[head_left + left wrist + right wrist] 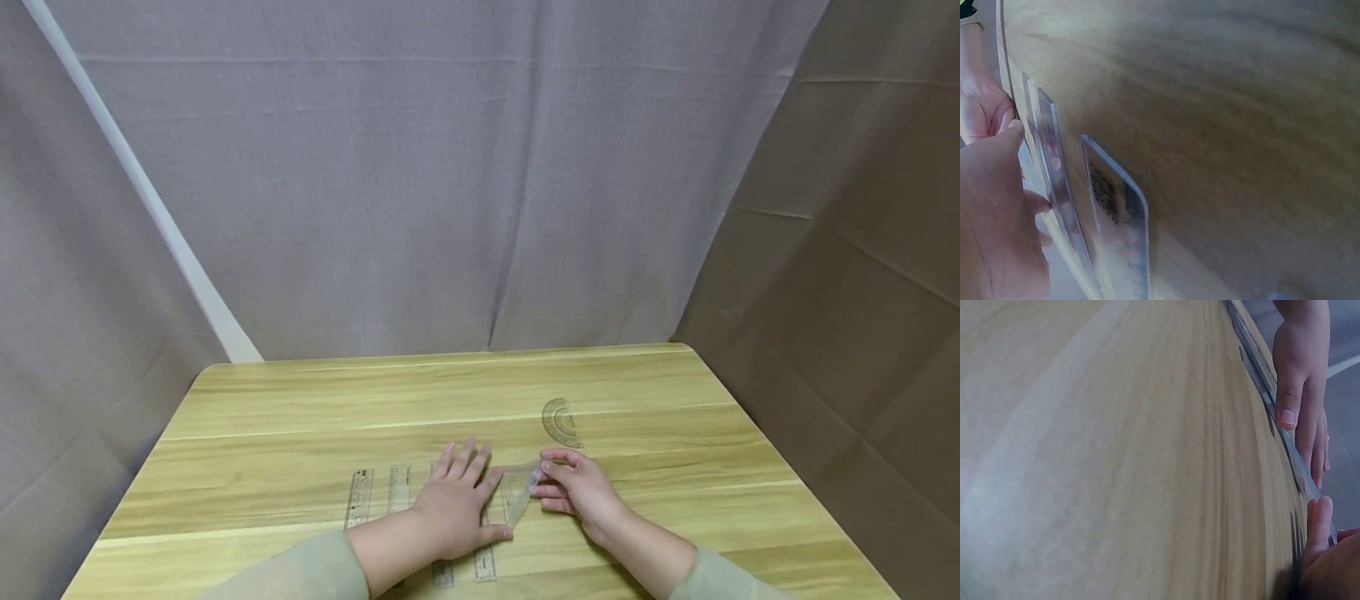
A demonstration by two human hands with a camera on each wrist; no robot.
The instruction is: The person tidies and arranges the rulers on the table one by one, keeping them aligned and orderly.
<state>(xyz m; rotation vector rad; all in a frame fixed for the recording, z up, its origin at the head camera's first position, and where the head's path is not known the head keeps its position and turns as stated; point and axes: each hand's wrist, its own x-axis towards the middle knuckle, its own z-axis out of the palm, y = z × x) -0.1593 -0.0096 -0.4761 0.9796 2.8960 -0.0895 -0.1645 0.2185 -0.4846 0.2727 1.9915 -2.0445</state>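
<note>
A clear triangular set square (522,502) lies between the two hands in the head view. My right hand (581,492) pinches its right-hand edge between thumb and fingers. My left hand (456,508) lies palm down with fingers spread, over clear rulers, and its thumb touches the set square's lower corner. One ruler (485,565) pokes out below that thumb, another ruler (442,573) below the palm. Left of the hand are a third ruler (400,483) and one more ruler (360,493), partly covered by the forearm. In the left wrist view, a ruler's rounded end (1116,206) shows up close.
A clear protractor (561,422) lies farther back on the wood-grain table (337,408), beyond the right hand. Grey curtains (390,208) hang behind the table and at its left. A brown curtain (840,275) borders the right side.
</note>
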